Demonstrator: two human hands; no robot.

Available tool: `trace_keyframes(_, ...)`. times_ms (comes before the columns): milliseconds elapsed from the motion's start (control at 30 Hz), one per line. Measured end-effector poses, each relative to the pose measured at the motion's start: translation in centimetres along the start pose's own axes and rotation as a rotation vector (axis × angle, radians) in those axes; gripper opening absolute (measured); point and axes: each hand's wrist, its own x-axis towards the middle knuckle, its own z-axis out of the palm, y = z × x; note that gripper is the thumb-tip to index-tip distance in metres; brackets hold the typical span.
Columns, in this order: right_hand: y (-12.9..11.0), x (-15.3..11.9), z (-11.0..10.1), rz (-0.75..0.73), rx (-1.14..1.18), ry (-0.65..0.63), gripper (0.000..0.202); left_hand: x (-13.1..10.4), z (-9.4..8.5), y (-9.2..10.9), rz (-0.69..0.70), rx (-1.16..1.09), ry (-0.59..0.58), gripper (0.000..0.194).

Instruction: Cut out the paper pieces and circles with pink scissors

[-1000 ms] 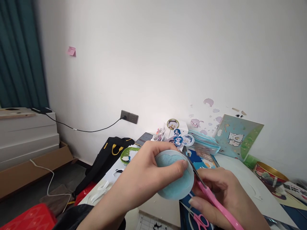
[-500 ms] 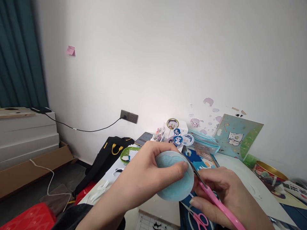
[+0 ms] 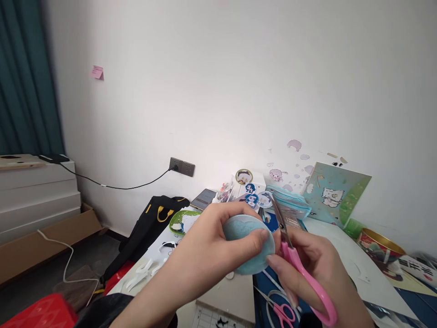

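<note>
A light blue round piece with a pale rim is pinched between the thumb and fingers of my left hand. Pink-handled scissors are in my right hand, their blades pointing up, just beside the right edge of the round piece. The thumb tip of my right hand is at the lower right rim of that piece. Below, a second, smaller pair of pink scissors lies on a dark blue surface. The fingers of my left hand behind the piece are hidden.
Round and figure stickers stand behind my hands, by a blue pouch and a phone. White paper scraps lie at left. A green-blue card leans on the wall; a round tin is at right.
The scissors have turned more upright and come away from the round piece's top edge. My right thumb has moved up to its rim. The view has shifted slightly.
</note>
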Motion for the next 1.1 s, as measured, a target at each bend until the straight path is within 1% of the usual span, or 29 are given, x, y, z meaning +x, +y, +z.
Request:
trace_keyframes(100, 0.1, 0.2, 0.5, -0.007, 0.041, 0.025, 0.022, 0.0, 0.0, 0.2, 0.03, -0.032, 0.006, 0.018)
trace_keyframes(233, 0.3, -0.1, 0.5, -0.017, 0.07, 0.007, 0.025, -0.1, 0.0, 0.9, -0.013, -0.049, -0.009, 0.018)
trace_keyframes(267, 0.4, -0.3, 0.4, -0.018, 0.091, 0.014, 0.029, -0.2, 0.0, 1.1, -0.03, -0.056, -0.012, 0.017)
trace_keyframes(400, 0.7, -1.0, 0.2, 0.01, 0.154, 0.073, 0.061, -0.3, 0.0, 1.6, -0.07, -0.095, 0.012, 0.013)
trace_keyframes(433, 0.8, -1.2, 0.2, 0.024, 0.139, 0.073, 0.065, -0.3, 0.1, 1.6, -0.076, -0.099, 0.017, 0.015)
trace_keyframes(500, 1.0, -1.4, 0.0, 0.043, 0.09, 0.08, 0.068, -0.3, 0.1, 1.6, -0.087, -0.101, 0.016, 0.018)
trace_keyframes(600, 1.2, -1.5, -0.4, 0.043, 0.047, 0.082, 0.068, -0.2, 0.1, 1.6, -0.1, -0.097, 0.001, 0.019)
trace_keyframes(800, 1.2, -1.5, -0.8, 0.011, 0.04, 0.058, 0.063, -0.1, 0.1, 1.8, -0.138, -0.073, 0.026, 0.021)
trace_keyframes(967, 1.0, -1.6, -0.7, 0.055, 0.013, 0.07, 0.06, -0.2, 0.1, 1.9, -0.141, -0.053, 0.027, 0.021)
trace_keyframes(1100, 0.8, -1.6, -0.5, 0.053, -0.007, 0.074, 0.042, -0.3, 0.0, 1.8, -0.122, -0.05, 0.003, 0.022)
